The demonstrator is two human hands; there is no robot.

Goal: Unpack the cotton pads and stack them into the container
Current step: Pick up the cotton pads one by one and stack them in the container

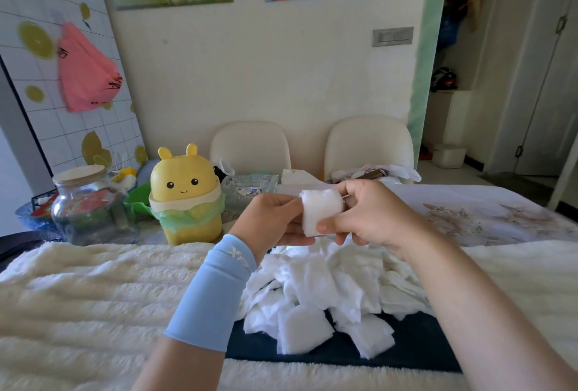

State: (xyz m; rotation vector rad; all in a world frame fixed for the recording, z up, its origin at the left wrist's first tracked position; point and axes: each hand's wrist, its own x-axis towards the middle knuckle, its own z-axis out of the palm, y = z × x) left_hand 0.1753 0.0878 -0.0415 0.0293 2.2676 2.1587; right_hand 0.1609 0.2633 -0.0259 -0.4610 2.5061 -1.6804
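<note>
Cotton pads (328, 290) lie in one loose heap on a dark blue cloth (406, 350). They overlap too much to count, and only two at the near edge stand out as separate squares. A small stack (320, 212) of them is held up above the far side of the heap, between the two hands. How many pads it holds cannot be told, since its layers blur into one white block.

The left hand (272, 218) pinches the stack's left edge between thumb and fingers. The right hand (375, 212) grips its right side, with the thumb pressed at the lower corner and the fingers curled over the top. One light blue sleeve (212, 290) covers the left forearm, and the right forearm is bare.

The cloth rests on one cream fluffy blanket (93, 290) spread over the table. Beyond it stand one yellow rabbit-eared bin (186, 193) with a green liner and one glass jar (84, 206) with a pale lid. One clear box (250, 187) is partly hidden behind the left hand, and its contents are hard to make out. Two cream chairs (250, 143) stand at the far side, their seats hidden by the table. The clutter at the left edge behind the jar is cut off and unclear.
</note>
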